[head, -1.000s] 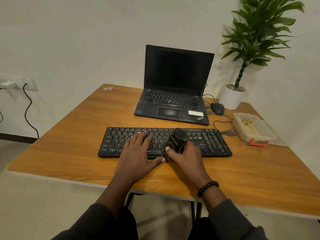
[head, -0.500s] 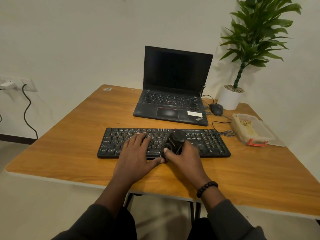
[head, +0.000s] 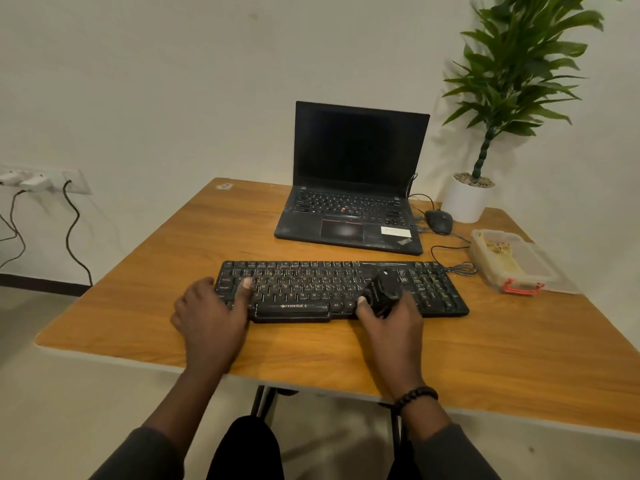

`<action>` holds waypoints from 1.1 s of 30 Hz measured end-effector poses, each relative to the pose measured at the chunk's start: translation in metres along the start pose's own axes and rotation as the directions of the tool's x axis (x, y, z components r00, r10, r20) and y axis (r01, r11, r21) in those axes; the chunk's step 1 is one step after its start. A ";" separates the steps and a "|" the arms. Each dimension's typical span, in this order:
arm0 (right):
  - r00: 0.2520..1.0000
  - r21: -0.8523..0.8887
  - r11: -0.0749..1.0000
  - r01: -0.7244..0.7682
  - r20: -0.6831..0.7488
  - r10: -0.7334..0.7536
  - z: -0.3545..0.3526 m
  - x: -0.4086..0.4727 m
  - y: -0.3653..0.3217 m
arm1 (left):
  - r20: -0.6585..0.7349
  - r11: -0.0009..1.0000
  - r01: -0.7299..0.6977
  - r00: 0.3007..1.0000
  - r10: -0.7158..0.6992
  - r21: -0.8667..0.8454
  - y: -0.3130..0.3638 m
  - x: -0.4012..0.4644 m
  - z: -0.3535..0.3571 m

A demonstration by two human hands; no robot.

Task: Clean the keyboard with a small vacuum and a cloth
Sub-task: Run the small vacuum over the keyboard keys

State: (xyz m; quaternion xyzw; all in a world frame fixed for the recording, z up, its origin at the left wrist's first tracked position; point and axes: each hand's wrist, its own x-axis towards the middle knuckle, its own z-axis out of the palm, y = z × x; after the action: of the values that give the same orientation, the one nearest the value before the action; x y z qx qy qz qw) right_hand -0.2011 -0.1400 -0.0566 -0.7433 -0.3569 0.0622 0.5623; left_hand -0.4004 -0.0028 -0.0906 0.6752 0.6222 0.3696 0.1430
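Observation:
A black keyboard (head: pixel 311 285) lies across the middle of the wooden table (head: pixel 485 358). My right hand (head: pixel 391 330) grips a small black vacuum (head: pixel 384 291), which stands on the keys right of the keyboard's centre, beside the number pad. My left hand (head: pixel 207 317) holds the keyboard's left front corner, thumb on the keys and fingers curled at the left edge. No cloth is in view.
An open black laptop (head: pixel 353 202) stands behind the keyboard, with a mouse (head: pixel 439 220) and cables to its right. A potted plant (head: pixel 467 199) fills the far right corner. A clear plastic box (head: pixel 509 261) sits right of the keyboard. Plugs hang from a wall socket (head: pixel 41 180).
My left hand has slid from the keyboard's middle to its left end. The vacuum in my right hand has shifted rightward along the keys.

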 end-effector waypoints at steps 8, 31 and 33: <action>0.997 0.097 0.992 -0.079 0.032 0.076 0.009 -0.006 -0.020 | 0.072 0.986 -0.149 0.987 0.144 0.079 0.004 -0.007 0.004; 0.986 -0.040 0.999 -0.007 0.167 0.014 0.026 -0.011 -0.022 | 0.161 0.928 -0.303 0.949 0.272 0.216 0.005 -0.006 0.009; 0.966 -0.019 1.000 -0.008 0.259 0.013 0.029 -0.016 -0.026 | 0.161 0.929 -0.302 0.949 0.271 0.214 0.005 -0.007 0.008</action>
State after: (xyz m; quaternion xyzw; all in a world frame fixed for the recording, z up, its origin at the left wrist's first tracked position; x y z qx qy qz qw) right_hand -0.2400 -0.1236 -0.0491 -0.7355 -0.4240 0.1587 0.5040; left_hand -0.3909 -0.0080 -0.0947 0.7934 0.5457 0.2656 0.0462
